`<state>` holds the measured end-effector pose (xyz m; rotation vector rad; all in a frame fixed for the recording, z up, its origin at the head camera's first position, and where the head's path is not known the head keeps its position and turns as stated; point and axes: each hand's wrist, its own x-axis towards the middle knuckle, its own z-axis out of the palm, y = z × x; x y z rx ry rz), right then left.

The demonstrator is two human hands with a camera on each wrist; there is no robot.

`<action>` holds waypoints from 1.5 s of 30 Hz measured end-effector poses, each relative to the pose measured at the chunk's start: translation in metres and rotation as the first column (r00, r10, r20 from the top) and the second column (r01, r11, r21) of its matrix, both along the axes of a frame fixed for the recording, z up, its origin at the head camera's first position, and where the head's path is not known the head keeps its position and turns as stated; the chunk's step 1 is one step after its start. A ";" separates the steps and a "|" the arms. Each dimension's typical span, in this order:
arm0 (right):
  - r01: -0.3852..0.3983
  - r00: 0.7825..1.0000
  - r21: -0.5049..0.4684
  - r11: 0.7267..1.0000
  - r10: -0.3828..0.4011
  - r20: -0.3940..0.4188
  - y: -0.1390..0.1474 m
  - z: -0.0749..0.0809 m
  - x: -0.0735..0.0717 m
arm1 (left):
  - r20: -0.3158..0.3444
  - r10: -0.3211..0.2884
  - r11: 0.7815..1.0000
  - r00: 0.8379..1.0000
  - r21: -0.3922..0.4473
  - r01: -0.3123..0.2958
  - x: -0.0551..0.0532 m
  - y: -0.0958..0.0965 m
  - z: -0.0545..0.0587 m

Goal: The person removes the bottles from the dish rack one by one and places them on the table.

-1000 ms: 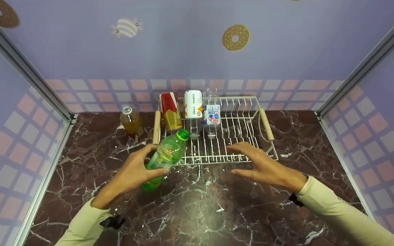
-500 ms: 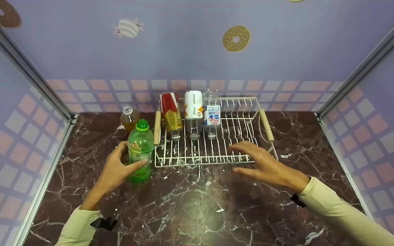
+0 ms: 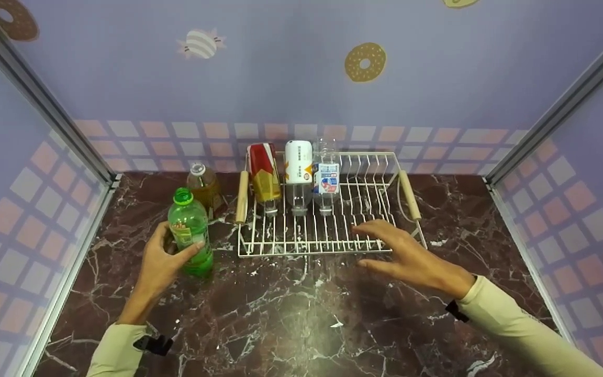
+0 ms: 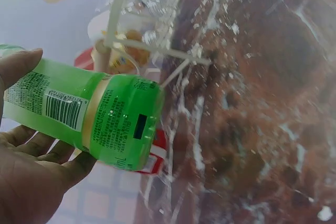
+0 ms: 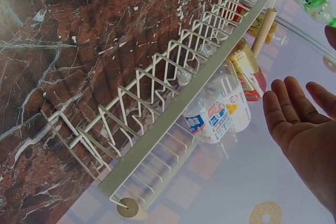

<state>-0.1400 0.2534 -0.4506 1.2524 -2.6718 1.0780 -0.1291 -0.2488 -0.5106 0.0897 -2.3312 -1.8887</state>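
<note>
My left hand [image 3: 163, 256] grips a green plastic bottle [image 3: 189, 230] without a cap, thumb on the near side and fingers round the far side. In the left wrist view the bottle [image 4: 79, 111] shows its barcode and base, with the base over the marble surface. Close behind it stands a bottle of amber liquid [image 3: 204, 191]. My right hand [image 3: 411, 256] holds nothing; its fingers reach over the front right of a white wire rack [image 3: 312, 254]. On the rack lean a red-and-gold labelled bottle [image 3: 263, 173], a white-labelled bottle [image 3: 299, 162] and a clear bottle [image 3: 326, 178], necks down.
The rack has wooden handles, one on the left [image 3: 242, 196] and one on the right [image 3: 409, 195]. A dark marble counter [image 3: 301, 319] runs under everything. Patterned walls with metal corner strips enclose the back and both sides.
My left hand has carried the green bottle leftward from the rack's front left corner and turned it from tilted to nearly upright. My right hand has barely moved.
</note>
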 end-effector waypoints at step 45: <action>0.046 0.998 0.036 0.998 -0.047 0.031 0.008 -0.007 -0.001 | -0.072 0.317 0.948 0.946 0.022 -0.316 -0.068 -0.045 -0.054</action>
